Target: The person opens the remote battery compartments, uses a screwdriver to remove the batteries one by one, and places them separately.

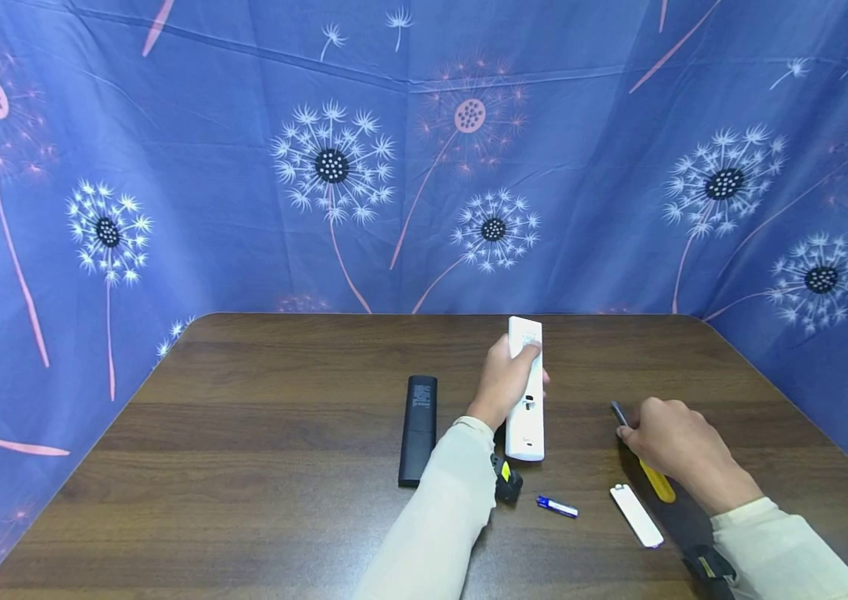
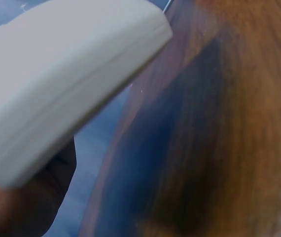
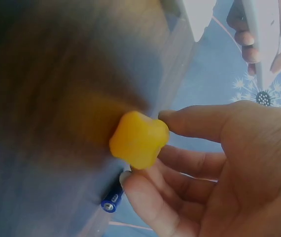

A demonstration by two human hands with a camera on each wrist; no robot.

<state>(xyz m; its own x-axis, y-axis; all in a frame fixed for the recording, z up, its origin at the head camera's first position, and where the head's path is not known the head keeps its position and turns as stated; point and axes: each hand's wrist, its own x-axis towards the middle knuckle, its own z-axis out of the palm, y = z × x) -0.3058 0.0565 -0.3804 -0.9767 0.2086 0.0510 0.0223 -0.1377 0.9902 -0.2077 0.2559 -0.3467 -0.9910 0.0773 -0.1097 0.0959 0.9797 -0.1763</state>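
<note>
My left hand [image 1: 505,379] grips a white remote control [image 1: 525,429], its thumb lying across the upper part. A small dark opening shows in the remote's face. In the left wrist view the remote [image 2: 76,74] fills the upper left, raised above the table. My right hand [image 1: 682,442] is low over the table at the right, its thumb and fingers pinching a screwdriver with a yellow handle [image 1: 656,481]. The right wrist view shows the end of the yellow handle [image 3: 138,140] between thumb and fingers. Nearby lie a white battery cover [image 1: 637,517] and a blue battery [image 1: 557,507].
A black remote control [image 1: 418,429] lies on the brown wooden table [image 1: 244,467], left of the left forearm. Behind the table hangs a blue cloth [image 1: 229,167] with dandelion prints. Dark cameras are strapped to both wrists.
</note>
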